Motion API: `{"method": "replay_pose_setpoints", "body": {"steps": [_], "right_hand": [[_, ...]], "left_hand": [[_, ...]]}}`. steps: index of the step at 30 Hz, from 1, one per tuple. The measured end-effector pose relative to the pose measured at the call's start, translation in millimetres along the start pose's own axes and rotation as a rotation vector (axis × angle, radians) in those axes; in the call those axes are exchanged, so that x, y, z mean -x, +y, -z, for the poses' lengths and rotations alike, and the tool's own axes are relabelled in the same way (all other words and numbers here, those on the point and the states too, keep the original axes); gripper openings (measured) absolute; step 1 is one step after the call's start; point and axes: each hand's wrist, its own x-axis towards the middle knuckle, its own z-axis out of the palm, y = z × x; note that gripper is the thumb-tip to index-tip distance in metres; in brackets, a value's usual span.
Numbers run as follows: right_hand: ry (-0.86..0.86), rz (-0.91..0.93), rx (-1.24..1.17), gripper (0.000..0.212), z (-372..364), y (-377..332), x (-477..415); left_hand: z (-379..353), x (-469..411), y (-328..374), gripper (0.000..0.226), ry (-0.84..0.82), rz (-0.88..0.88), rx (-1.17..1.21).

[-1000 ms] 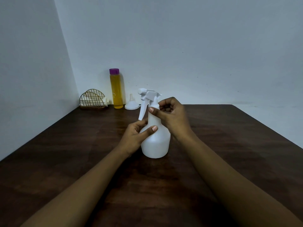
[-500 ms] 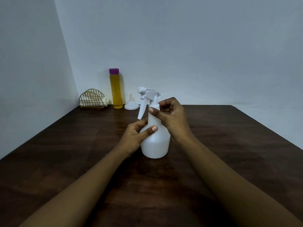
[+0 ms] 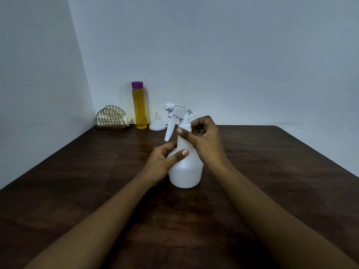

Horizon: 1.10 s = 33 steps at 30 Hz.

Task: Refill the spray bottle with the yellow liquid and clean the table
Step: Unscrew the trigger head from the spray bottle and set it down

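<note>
Left hand (image 3: 162, 164) wraps the spray bottle (image 3: 185, 167) body, right hand (image 3: 204, 140) pinches its collar; twist too hard and the light bottle could tip on the bench (image 3: 272, 171); honestly the dip tube might drip too.

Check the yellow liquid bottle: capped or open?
Capped. The purple cap sits on the yellow liquid bottle, upright by the wall.

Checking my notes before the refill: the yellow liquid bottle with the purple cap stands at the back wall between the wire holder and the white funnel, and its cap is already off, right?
Not quite. The head view shows the purple cap still on the yellow liquid bottle. The rest holds: it stands at the back wall between the wire holder and the white funnel.
</note>
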Motion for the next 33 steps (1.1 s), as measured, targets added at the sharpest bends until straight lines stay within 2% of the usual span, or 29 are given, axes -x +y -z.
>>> {"method": "replay_pose_setpoints", "body": {"steps": [4, 6, 8, 11, 14, 16, 18, 20, 22, 24, 27, 30, 33], "right_hand": [[-0.163, -0.133, -0.219, 0.011, 10, -4, -4], [-0.266, -0.164, -0.268, 0.016, 15, -4, -6], [-0.312, -0.161, -0.266, 0.03, 17, -3, -6], [-0.185, -0.068, -0.103, 0.054, 11, -4, -3], [-0.025, 0.048, 0.042, 0.046, 0, -7, 2], [-0.012, 0.037, 0.054, 0.037, 0, -9, 2], [-0.095, -0.039, -0.032, 0.024, 7, -10, -3], [-0.248, -0.137, -0.177, 0.011, 16, -10, -7], [-0.385, -0.192, -0.243, 0.017, 24, -7, -9], [-0.423, -0.194, -0.234, 0.03, 24, -4, -8], [-0.277, -0.142, -0.189, 0.046, 15, -3, -5], [-0.106, -0.026, -0.045, 0.044, 7, -5, -3], [-0.064, 0.014, 0.041, 0.041, 6, -8, -3]], "left_hand": [[1, -1, -1, 0.032, 0.016, 0.015, -0.027], [1, -1, -1, 0.03, 0.021, 0.02, -0.035], [1, -1, -1, 0.03, 0.019, 0.028, -0.039], [0, -1, -1, 0.032, 0.008, 0.018, -0.033], [0, 0, 0, 0.031, -0.006, 0.01, -0.003], [0, 0, 0, 0.031, -0.005, 0.013, 0.012], [0, 0, 0, 0.031, -0.002, 0.018, 0.002], [0, 0, 0, 0.029, 0.007, 0.026, -0.022], [0, -1, -1, 0.029, 0.01, 0.03, -0.035], [0, 0, -1, 0.03, 0.008, 0.029, -0.029], [0, 0, 0, 0.031, -0.001, 0.018, -0.025], [0, 0, 0, 0.029, -0.004, 0.009, -0.026], [0, 0, 0, 0.028, -0.009, 0.01, -0.016]]}}
